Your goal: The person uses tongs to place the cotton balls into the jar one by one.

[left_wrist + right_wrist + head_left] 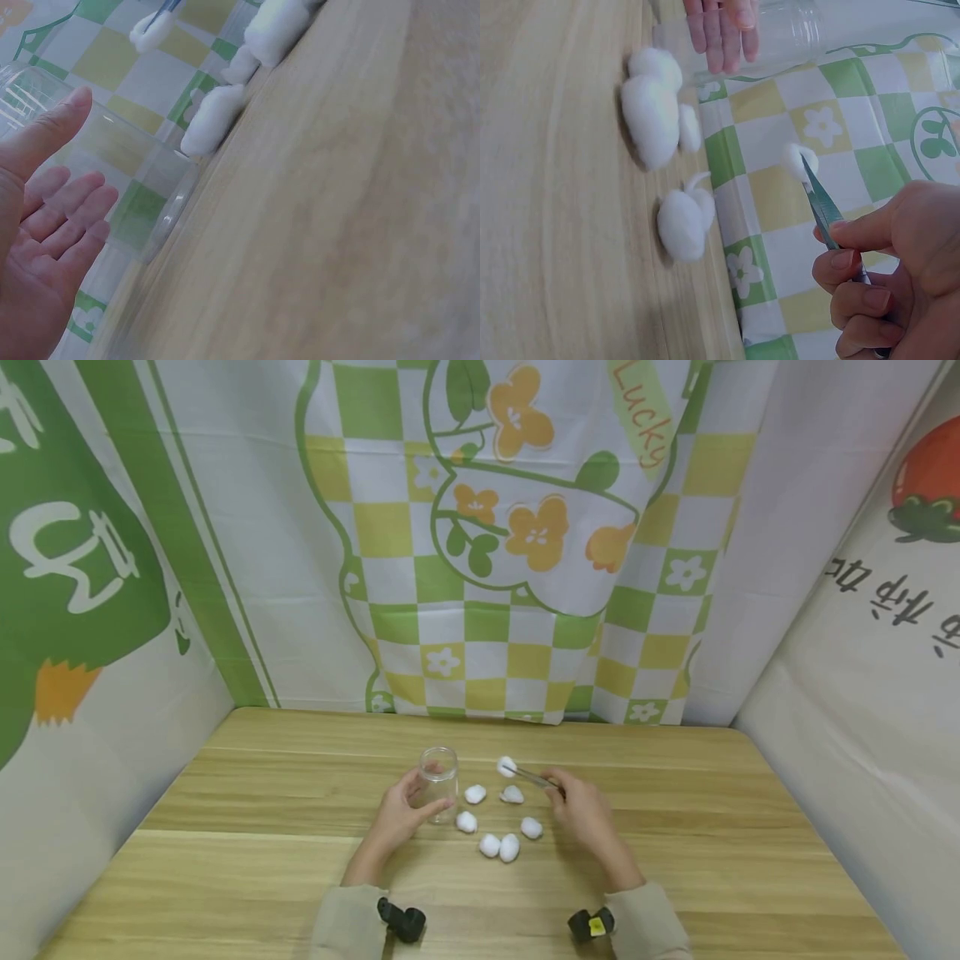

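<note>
My left hand point(401, 814) holds a clear, lidless jar point(439, 793) upright on the table, thumb on one side and fingers on the other. In the left wrist view the jar point(135, 180) shows no contents. My right hand point(583, 810) grips metal tweezers point(821, 202), whose tips pinch a white cotton ball point(799, 161) held above the tabletop. Several more cotton balls lie to the right of the jar, among them a pair touching each other, a left one point(490, 846) and a right one point(509, 847). Another cotton ball point(531, 827) rests near the right hand.
The wooden table point(262, 793) ends at a checkered curtain point(480, 635) behind. Printed cloth hangs on the left side point(180, 727) and the right side point(840, 710). Small black cameras are strapped at the left cuff point(348, 918) and right cuff point(645, 918).
</note>
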Action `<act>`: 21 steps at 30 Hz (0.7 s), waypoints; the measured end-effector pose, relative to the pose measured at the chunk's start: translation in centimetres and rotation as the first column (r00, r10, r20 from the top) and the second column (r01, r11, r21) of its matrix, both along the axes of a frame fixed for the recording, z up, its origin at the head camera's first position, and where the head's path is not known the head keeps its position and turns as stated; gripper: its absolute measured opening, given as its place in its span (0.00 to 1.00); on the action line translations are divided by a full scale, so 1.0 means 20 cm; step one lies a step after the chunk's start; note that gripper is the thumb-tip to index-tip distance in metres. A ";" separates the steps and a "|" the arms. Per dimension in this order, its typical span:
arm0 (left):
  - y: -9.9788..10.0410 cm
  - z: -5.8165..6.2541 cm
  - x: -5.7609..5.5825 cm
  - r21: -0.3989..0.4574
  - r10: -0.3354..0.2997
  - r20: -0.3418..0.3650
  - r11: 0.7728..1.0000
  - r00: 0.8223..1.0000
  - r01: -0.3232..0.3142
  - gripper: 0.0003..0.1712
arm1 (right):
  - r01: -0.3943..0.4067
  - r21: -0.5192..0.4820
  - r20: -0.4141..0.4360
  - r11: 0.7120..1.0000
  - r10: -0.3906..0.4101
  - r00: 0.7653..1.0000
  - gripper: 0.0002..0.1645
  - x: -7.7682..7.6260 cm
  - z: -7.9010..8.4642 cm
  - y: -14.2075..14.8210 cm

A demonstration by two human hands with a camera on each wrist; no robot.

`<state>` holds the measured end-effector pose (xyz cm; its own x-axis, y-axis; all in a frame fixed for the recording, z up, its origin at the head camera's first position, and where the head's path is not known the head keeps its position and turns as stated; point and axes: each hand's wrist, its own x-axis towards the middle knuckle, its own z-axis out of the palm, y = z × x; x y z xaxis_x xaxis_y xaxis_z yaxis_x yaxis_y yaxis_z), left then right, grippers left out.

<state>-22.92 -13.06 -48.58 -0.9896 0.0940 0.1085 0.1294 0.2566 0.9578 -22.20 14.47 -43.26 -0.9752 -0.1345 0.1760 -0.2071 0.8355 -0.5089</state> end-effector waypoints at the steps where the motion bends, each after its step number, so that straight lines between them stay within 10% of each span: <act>1: 0.00 0.00 0.00 0.002 0.001 -0.005 1.000 1.000 -0.001 0.35 | -0.001 -0.003 -0.002 1.000 0.001 1.000 0.14 0.00 0.00 0.00; 21: 0.00 0.01 0.00 -0.007 -0.015 0.004 1.000 1.000 0.015 0.36 | -0.042 -0.046 -0.084 0.998 0.038 0.996 0.14 0.02 0.03 -0.10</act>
<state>-22.92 -13.08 -48.34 -0.9885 0.1099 0.1037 0.1294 0.2610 0.9566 -21.74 12.51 -42.74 -0.9510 -0.1622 0.2633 -0.2827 0.8009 -0.5279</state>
